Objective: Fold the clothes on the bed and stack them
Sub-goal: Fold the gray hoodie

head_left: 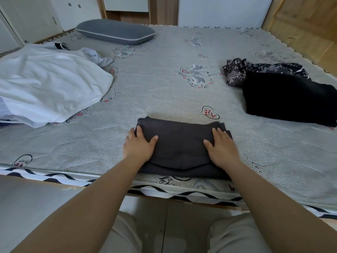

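Nearest the camera, 2 bare forearms reach over the near edge of the bed (164, 99), where the left hand (139, 145) and the right hand (222, 147) lie flat with straight fingers on the 2 ends of a dark grey garment (182, 145), folded into a thick rectangle. Left to right beyond it lie a loose white garment (49, 84), a grey pillow (114, 31), a crumpled patterned garment (237, 72) and a black garment (288, 97).

Both bare arms reach forward. The left hand (139, 146) lies flat, fingers straight. The right hand (222, 147) lies flat likewise.
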